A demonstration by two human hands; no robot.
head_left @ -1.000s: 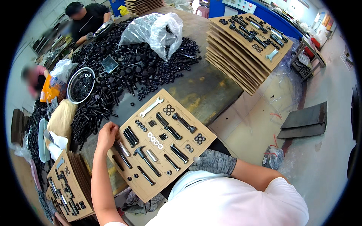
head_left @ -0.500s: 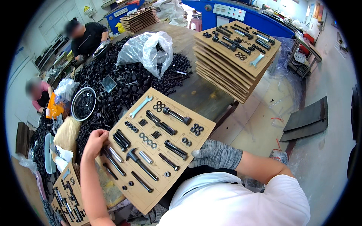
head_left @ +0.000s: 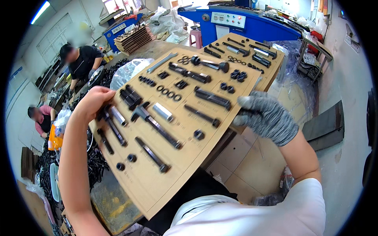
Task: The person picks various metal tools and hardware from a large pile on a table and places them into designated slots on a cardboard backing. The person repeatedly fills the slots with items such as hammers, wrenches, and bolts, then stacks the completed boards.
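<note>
A brown cardboard sheet (head_left: 185,169), with bolts, nuts, sleeves and washers set out on it, is raised and tilted in front of me. My bare left hand (head_left: 94,101) pinches its left edge. My right hand (head_left: 269,118), in a grey knitted glove, grips the right edge, thumb on top and the other fingers partly hidden beneath. Near the sheet's far corner lies an open-end wrench (head_left: 162,63). A T-shaped black bolt (head_left: 157,126) and a silver sleeve (head_left: 162,111) sit mid-sheet. Beyond the far edge, partly covered by it, is another filled cardboard sheet (head_left: 258,48).
Loose black hardware (head_left: 98,157) heaps the worktable at left, beside a clear plastic bag (head_left: 128,72). Two people (head_left: 82,63) work at the far left. A blue machine (head_left: 236,21) and a stack of cardboard sheets (head_left: 133,39) stand at the back. Dark panels (head_left: 325,124) lean at right.
Both hands have raised the cardboard sheet and carried it away from me, toward the stack at the far right. It now overlaps that stack in view. My right arm has stretched farther out.
</note>
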